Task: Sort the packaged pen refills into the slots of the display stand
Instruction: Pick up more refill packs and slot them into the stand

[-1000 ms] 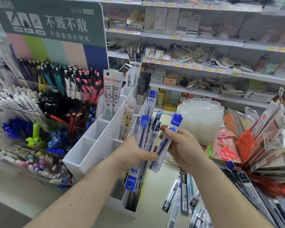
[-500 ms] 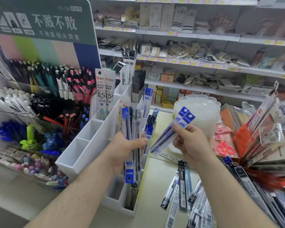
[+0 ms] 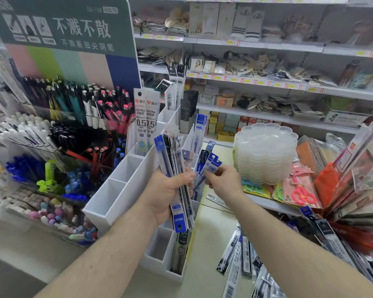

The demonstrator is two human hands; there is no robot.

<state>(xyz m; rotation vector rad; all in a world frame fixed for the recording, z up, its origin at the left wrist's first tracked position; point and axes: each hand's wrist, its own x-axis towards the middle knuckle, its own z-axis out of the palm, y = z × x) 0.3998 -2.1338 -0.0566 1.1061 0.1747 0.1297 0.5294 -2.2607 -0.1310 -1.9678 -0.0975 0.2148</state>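
Packaged refills held in both hands over the white display stand [image 3: 121,203]

A bundle of refill packs [image 3: 174,168] is gripped upright in the left hand [image 3: 166,190], fingers and thumb curled round it, directly above the stand's near right-hand slots; its blue-labelled lower ends hang close over the slot rims. Two blue-topped refill packs [image 3: 211,166] are pinched in the right hand [image 3: 222,181], just right of the bundle and over the stand's right edge. Bare slots are seen along the stand's near left column, while tall white refill cards [image 3: 145,117] stand in a farther slot. Loose refill packs [image 3: 241,257] lie on the bench [image 3: 209,244] right of the stand, with a stack of clear trays [image 3: 265,153] beyond them
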